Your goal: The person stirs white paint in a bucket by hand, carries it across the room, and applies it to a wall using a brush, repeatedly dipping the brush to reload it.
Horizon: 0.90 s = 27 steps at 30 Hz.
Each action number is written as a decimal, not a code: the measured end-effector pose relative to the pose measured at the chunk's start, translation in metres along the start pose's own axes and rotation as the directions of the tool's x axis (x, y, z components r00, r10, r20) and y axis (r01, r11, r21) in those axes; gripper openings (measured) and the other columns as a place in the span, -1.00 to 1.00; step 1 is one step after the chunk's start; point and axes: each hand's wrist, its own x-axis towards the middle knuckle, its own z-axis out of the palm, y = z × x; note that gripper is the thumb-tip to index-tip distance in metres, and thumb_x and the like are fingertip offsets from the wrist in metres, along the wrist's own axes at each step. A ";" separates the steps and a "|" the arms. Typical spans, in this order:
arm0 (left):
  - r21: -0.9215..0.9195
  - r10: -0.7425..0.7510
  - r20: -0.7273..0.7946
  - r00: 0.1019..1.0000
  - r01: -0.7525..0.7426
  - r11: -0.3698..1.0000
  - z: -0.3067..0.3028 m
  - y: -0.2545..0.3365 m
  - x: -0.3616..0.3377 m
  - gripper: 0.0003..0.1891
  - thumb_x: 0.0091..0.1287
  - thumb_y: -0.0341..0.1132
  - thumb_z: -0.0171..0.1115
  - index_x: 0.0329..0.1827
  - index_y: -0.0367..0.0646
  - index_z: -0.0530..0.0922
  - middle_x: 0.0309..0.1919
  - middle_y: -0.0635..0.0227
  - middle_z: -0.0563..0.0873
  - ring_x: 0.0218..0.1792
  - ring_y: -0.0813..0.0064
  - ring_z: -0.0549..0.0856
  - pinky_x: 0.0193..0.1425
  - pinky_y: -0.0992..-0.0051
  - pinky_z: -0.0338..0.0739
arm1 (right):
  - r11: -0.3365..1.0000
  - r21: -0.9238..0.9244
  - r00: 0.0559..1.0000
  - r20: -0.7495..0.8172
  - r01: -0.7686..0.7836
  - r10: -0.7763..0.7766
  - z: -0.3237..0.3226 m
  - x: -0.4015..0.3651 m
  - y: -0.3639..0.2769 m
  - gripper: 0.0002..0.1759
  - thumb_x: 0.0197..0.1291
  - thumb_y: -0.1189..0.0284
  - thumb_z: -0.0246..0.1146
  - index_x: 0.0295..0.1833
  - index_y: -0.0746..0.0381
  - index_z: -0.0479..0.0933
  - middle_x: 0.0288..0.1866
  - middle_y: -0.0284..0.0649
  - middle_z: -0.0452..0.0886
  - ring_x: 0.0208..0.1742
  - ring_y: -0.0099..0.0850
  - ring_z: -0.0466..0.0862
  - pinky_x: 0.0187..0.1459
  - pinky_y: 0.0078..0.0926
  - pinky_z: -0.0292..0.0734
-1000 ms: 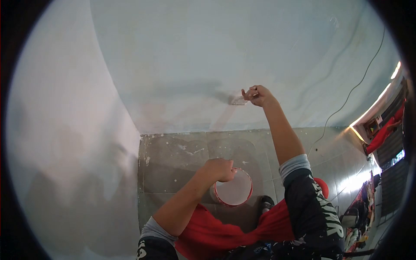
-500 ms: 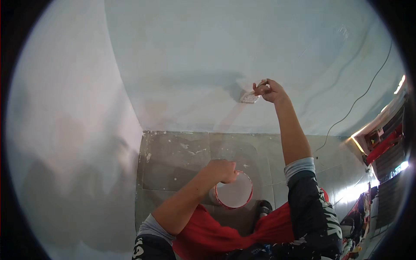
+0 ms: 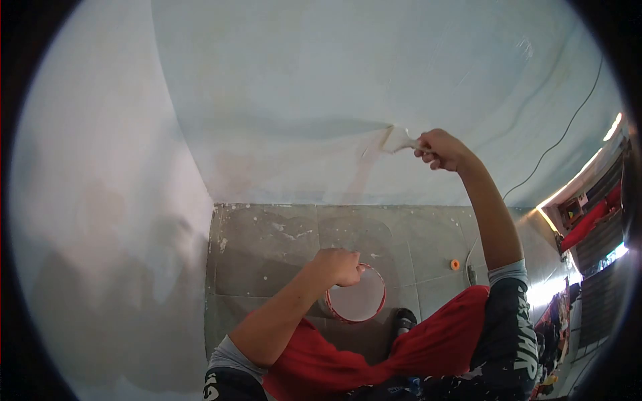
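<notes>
My right hand (image 3: 441,150) is closed around the handle of a wide, pale brush (image 3: 397,139). The bristle end points left and lies against or very near the light blue-grey wall (image 3: 301,73). Lower down, my left hand (image 3: 340,266) grips the rim of a round bucket (image 3: 358,294) with a red and white edge. Whitish liquid shows inside the bucket, and my left fingers are wrapped over its upper left rim.
A paler wall (image 3: 100,200) rises on the left. Grey floor tiles (image 3: 261,244) carry white spots. An orange ring-shaped object (image 3: 455,264) lies on the floor at right, near a cable (image 3: 558,142). Red and dark items hang at far right.
My right hand has moved right, and the brush has turned from hanging down to pointing left along the wall. The orange object has come into view. My left hand still grips the bucket.
</notes>
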 end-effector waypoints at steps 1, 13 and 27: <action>0.000 0.000 -0.001 1.000 0.000 1.000 -0.001 0.001 -0.001 -0.52 0.48 0.01 -0.01 0.16 -0.24 0.53 0.05 -0.07 0.68 0.14 -0.05 0.65 0.22 0.04 0.53 | 1.000 0.000 1.000 0.000 0.000 0.000 0.002 0.003 0.008 -0.83 0.34 0.43 0.02 -0.19 0.32 0.42 -0.39 -0.28 0.50 -0.59 -0.67 0.31 -0.66 -0.67 0.22; -0.007 -0.014 0.027 1.000 0.014 1.000 -0.001 0.005 -0.003 -0.53 0.49 0.00 -0.02 0.15 -0.23 0.54 0.03 -0.05 0.70 0.11 -0.04 0.67 0.19 0.03 0.53 | 0.337 -0.919 0.948 0.102 0.206 -0.303 -0.010 0.065 0.096 -0.77 0.22 0.31 0.22 -0.12 0.22 0.60 -0.14 -0.09 0.70 -0.05 -0.10 0.66 -0.04 -0.13 0.55; -0.007 -0.021 0.077 0.997 0.022 1.000 -0.005 0.004 0.001 -0.52 0.48 0.03 -0.02 0.10 -0.23 0.54 -0.08 -0.04 0.73 0.00 -0.05 0.71 0.10 0.03 0.55 | 0.121 -0.993 0.759 -0.064 0.019 -0.648 -0.008 0.114 0.128 -0.82 0.17 0.36 0.35 -0.17 0.19 0.57 -0.15 -0.12 0.66 -0.19 -0.08 0.74 -0.19 -0.10 0.66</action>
